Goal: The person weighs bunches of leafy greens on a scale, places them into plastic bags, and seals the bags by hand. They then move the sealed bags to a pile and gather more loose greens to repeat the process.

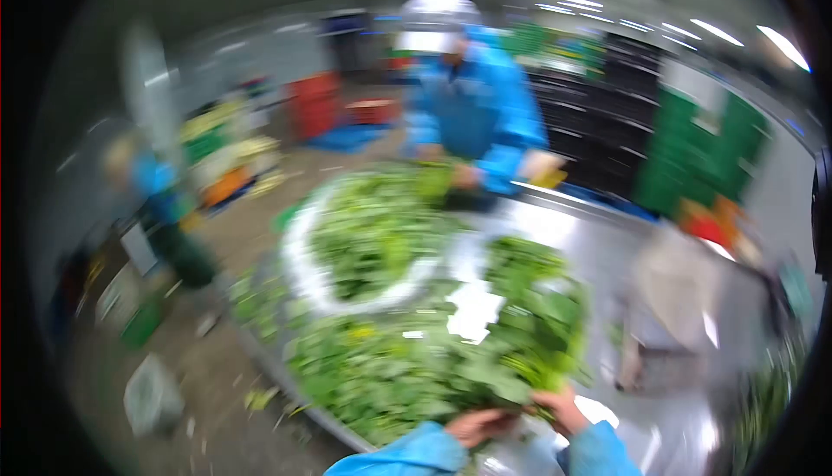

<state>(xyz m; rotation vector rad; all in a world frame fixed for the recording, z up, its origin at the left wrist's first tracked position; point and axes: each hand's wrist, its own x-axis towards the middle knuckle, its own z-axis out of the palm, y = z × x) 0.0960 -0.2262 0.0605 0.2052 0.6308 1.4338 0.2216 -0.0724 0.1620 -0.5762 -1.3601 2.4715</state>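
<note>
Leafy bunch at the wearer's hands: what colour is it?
The leafy bunch is green, light and dark; the head view shows it best, though blurred.

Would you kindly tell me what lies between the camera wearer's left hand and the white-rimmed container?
In the head view, heaped leafy greens lie between the left hand and the container.

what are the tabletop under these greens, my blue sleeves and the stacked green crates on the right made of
Tabletop: probably stainless steel, smooth and shiny, judging by its grey surface and bright reflections.
Blue sleeves: perhaps waterproof plastic or coated fabric; they look smooth, but blur hides any weave.
Green crates: likely moulded plastic, fairly matt, from their even colour and stacked form.
</note>
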